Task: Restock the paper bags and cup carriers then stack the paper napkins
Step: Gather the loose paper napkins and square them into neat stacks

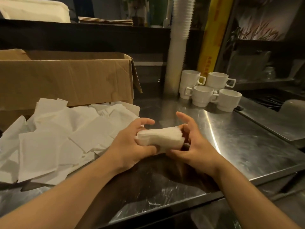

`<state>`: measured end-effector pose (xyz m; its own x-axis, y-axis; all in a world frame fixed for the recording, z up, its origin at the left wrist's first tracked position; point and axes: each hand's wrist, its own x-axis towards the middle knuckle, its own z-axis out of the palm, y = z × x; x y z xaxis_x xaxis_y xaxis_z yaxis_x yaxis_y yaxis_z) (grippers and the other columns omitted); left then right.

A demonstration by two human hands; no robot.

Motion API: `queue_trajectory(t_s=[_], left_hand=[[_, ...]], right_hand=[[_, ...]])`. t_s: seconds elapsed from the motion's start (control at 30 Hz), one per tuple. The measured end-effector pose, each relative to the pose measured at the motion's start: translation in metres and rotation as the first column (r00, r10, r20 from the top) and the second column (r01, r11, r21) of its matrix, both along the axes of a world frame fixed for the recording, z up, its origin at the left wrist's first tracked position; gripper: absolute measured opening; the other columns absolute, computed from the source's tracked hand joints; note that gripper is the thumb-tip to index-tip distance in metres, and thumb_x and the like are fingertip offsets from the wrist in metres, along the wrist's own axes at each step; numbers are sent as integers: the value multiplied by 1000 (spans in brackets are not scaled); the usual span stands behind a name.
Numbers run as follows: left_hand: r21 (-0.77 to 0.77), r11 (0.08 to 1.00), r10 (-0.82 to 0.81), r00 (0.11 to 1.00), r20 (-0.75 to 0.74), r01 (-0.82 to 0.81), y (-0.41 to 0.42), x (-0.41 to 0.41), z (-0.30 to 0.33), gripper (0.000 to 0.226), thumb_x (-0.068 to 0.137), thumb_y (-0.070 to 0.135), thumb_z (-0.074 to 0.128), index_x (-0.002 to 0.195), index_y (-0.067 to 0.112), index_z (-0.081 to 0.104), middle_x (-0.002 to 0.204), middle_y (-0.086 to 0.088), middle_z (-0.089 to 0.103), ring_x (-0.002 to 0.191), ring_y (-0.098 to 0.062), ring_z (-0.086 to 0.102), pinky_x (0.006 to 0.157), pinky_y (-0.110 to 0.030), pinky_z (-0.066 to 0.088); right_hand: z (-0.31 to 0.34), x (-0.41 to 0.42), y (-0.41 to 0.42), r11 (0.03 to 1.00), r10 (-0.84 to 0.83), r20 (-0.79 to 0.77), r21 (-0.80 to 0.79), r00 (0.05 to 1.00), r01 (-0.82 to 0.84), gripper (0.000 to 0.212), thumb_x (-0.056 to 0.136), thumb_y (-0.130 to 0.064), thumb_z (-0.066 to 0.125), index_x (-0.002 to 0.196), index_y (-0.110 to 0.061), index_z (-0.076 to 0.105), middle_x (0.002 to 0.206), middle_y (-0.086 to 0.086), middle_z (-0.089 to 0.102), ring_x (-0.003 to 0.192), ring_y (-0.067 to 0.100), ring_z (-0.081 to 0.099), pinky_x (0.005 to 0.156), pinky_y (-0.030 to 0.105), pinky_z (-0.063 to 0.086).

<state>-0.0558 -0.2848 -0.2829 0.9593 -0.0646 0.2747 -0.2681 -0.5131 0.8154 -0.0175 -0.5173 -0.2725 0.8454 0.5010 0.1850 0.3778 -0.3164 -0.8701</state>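
Bare forearms reach in over the steel counter (239,146). Loose napkins (54,142) are scattered at left before a cardboard box (66,76). A napkin stack (160,138) is gripped above the counter: the left hand (132,146) is curled round its left end, the right hand (193,146) round its right end, index finger raised. White mugs (211,90) are set behind.

Head view, looking down, close over counter (231,146).
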Motion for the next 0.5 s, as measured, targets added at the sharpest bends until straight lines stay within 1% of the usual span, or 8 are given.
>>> queue_trajectory(t_s=[0.07,0.13,0.23,0.27,0.33,0.4,0.43,0.5], left_hand=[[7,1000,-19,998,-63,19,0,1,1,93,67,52,91,141,53,35,123,35,46,111,-1,55,87,-10,49],[65,998,-18,997,-69,22,-2,3,0,102,64,61,87,146,57,26,124,41,37,114,2,49,92,-10,43],[15,1000,5,999,-50,-4,-2,4,1,92,74,43,90,143,58,31,124,32,47,114,-5,55,91,-12,52],[7,1000,2,999,-41,-1,-1,2,1,89,76,37,91,142,57,34,124,30,49,113,-4,57,92,-13,54],[20,1000,0,999,32,0,-2,-2,1,84,77,30,90,138,56,39,121,28,54,112,4,57,92,-15,56],[-12,1000,-2,995,100,3,-1,-3,0,86,76,28,90,140,53,38,116,30,59,115,8,56,86,-12,56],[-17,1000,-22,996,92,23,0,-2,-1,90,75,30,91,143,52,36,116,31,60,117,5,57,85,-12,55],[37,997,-63,998,6,63,1,-2,-1,98,73,35,93,146,54,30,120,34,56,118,-3,57,86,-8,52]], right_hand=[[0,0,1,999,11,-13,-31,1000,-11,113,77,-22,89,151,-57,11,128,-22,49,114,-4,56,94,14,52],[-1,0,2,997,40,-32,-59,999,-42,113,77,-28,89,149,-61,8,130,-27,45,116,-6,51,96,15,50],[-1,0,1,1000,0,-20,0,1000,0,97,84,-18,82,148,-58,22,126,-25,51,109,-4,60,87,15,54],[0,-1,1,1000,-13,-11,17,1000,13,89,86,-14,80,145,-56,29,125,-22,55,109,0,63,87,18,55],[-1,-2,1,999,4,-31,37,1000,-2,80,87,-9,79,139,-55,39,120,-21,58,108,3,64,88,23,58],[-3,-2,1,1000,11,-40,21,999,-11,72,87,-9,79,135,-51,46,120,-19,59,111,6,63,92,26,58],[-4,-1,0,1000,1,-26,7,1000,-1,68,87,-10,79,133,-49,49,121,-18,60,113,7,62,95,27,57],[-5,1,-1,1000,-2,-11,-15,1000,2,67,86,-10,80,134,-46,50,117,-20,62,113,4,63,97,27,56]])
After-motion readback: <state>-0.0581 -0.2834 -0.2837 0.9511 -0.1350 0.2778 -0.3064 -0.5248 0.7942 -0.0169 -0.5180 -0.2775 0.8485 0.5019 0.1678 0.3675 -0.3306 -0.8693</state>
